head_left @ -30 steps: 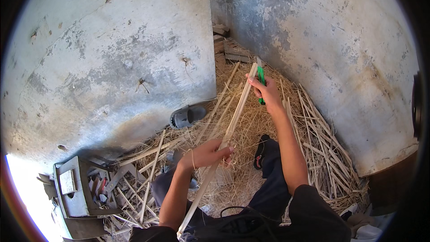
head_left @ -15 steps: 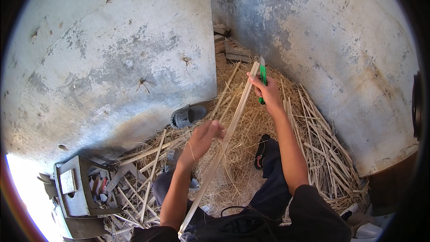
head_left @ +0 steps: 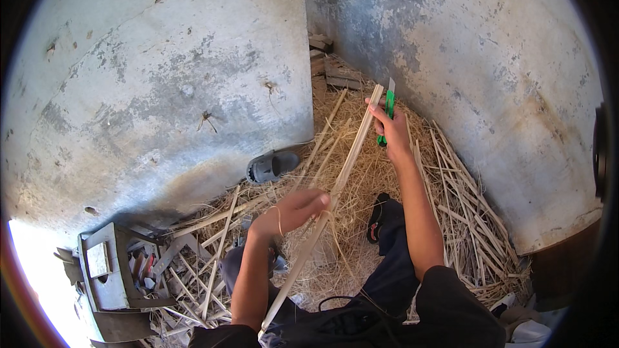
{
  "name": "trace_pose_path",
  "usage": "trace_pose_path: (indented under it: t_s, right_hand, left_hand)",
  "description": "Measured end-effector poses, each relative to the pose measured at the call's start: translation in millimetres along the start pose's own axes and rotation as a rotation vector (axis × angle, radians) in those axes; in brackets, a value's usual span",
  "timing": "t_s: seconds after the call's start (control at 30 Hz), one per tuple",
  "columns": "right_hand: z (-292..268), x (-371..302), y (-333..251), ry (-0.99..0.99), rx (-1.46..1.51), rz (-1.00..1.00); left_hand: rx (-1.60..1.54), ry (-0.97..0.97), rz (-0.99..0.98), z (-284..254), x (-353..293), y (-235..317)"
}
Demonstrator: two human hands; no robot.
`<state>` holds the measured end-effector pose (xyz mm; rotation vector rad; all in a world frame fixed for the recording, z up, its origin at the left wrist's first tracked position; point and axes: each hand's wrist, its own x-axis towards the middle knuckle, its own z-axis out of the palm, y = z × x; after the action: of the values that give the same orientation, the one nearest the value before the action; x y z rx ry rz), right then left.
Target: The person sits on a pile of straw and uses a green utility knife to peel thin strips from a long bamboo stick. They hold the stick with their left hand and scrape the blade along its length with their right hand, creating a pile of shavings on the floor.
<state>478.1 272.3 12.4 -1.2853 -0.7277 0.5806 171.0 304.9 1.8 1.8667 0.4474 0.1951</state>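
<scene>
A long bundle of pale bamboo strips [head_left: 351,158] slants from my lap up to my right hand [head_left: 393,130]. That hand is closed round its upper end and also holds a green utility knife [head_left: 389,104], blade out and pointing up. Midway down the bundle, my left hand [head_left: 298,210] is at its left side, fingers curled and partly blurred, thumb close against the strips. What its fingers pinch is hidden. A thin loose strip [head_left: 342,245] hangs from the bundle beside this hand. There is a thin band on my left wrist.
Straw-like shavings [head_left: 367,180] cover the floor between my legs. Loose sticks [head_left: 467,212] are piled along the right wall. A grey slipper [head_left: 272,166] lies by the left wall [head_left: 193,77]. A worn stool [head_left: 119,270] lies on its side at lower left.
My right hand, with the knife and the bundle's upper end, has shifted slightly right and up. My left hand has turned and moved slightly down, its thumb now beside the bundle.
</scene>
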Motion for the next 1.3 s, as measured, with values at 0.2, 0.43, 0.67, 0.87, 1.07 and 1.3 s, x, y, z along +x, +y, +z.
trace_pose_path:
  t_s: [0.2, 0.43, 0.67, 0.87, 1.07, 1.3]
  right_hand:
    - [-8.4, 6.3, 6.4, 0.022, 0.012, 0.017]
    - [-2.6, 3.6, 3.6, 0.008, -0.004, 0.015]
    - [-0.3, 2.1, 4.0, -0.023, 0.024, -0.021]
    - [1.5, -3.9, -2.7, -0.023, -0.065, -0.128]
    - [-1.1, -7.4, 8.3, -0.232, -0.232, -0.252]
    - [19.6, -33.7, 7.7, -0.541, -0.614, -0.427]
  left_hand:
    - [0.071, -0.156, -0.033, 0.1, -5.0, 8.3]
    - [-0.312, 0.128, -0.078, 10.5, 3.5, -5.2]
    - [-0.493, -0.041, -0.112, 35.3, 19.6, -1.0]
    - [-0.466, 0.059, -0.229, 29.1, 17.5, 10.2]
    - [-0.480, 0.369, -0.154, 21.9, 15.6, -0.2]
    - [-0.209, 0.557, -0.098, 28.4, 22.8, -15.7]
